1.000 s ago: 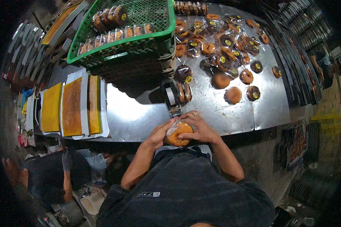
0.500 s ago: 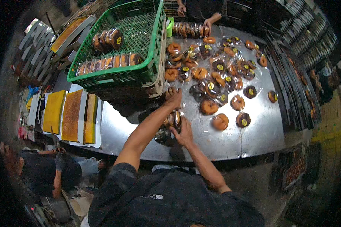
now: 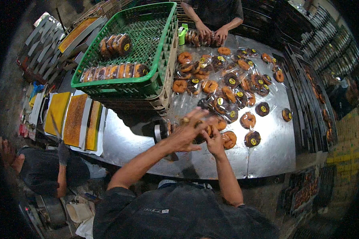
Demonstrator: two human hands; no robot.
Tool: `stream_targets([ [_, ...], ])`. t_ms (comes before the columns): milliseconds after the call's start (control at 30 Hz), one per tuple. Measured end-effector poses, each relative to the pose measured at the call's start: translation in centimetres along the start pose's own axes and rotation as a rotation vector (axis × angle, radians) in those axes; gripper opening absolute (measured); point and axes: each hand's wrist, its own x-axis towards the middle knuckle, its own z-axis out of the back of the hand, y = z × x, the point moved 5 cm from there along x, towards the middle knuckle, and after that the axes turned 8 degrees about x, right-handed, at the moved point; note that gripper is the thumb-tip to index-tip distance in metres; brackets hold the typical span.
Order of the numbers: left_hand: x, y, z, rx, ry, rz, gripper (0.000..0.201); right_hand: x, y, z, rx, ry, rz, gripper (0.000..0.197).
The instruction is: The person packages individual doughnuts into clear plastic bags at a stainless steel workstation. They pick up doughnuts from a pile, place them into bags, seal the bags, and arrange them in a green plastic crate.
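My left hand [image 3: 189, 133] reaches over the metal table with its fingers spread, partly smeared by motion. Close to its right, my right hand [image 3: 215, 144] has thumb and fingers closed at the edge of a wrapped doughnut [image 3: 218, 123]. Both hands partly hide the doughnuts beneath them. Left of my left hand, a few wrapped doughnuts [image 3: 170, 126] stand beside a round, light-rimmed object [image 3: 157, 133]. Many doughnuts, plain and chocolate-coated, several with yellow round labels, lie in clear wrapping beyond my hands. A chocolate doughnut [image 3: 253, 139] lies to the right.
A green crate [image 3: 117, 81] with rows of packed doughnuts rests on another crate at the left. Slabs of yellow and brown cake [image 3: 75, 121] lie further left. Across the table, a person's hands [image 3: 213, 32] hold a doughnut row beside a green tape dispenser [image 3: 182, 35]. Dark trays [image 3: 301, 99] line the right.
Both my hands have moved right, from the small doughnut group beside the crate to the loose wrapped ones. My left fingers have spread. The person opposite now has both hands on the row.
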Motion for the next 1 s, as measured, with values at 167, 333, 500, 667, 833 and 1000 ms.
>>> stream_targets([
  [167, -10.8, 3.9, -5.0, -0.959, -0.420, 0.885, 0.074, -2.3, 0.9, -5.4, 0.140, 0.146, -0.099, 0.037],
  [333, -14.5, 2.3, -5.1, -1.514, -0.620, 1.031, 0.021, -5.0, 0.2, -8.5, -0.202, -0.208, 0.055, 0.029],
  [500, -17.3, 3.1, -5.6, -1.542, -0.511, 1.047, 0.021, -5.8, -1.1, -10.2, -0.223, -0.241, -0.029, 0.030],
  [667, -17.7, 4.0, -3.3, -1.515, -0.447, 1.030, 0.032, -6.5, 1.6, -12.8, -0.496, -0.281, 0.360, 0.031],
  [833, -16.6, 4.1, 1.0, -1.113, -0.305, 0.741, 0.033, -8.4, 1.5, -16.6, -0.323, -0.167, 0.233, 0.045],
  [1000, -15.1, 3.3, 4.8, -0.052, -0.737, 0.647, 0.038, -7.1, -1.3, -14.5, 0.205, -0.137, -0.199, 0.030],
])
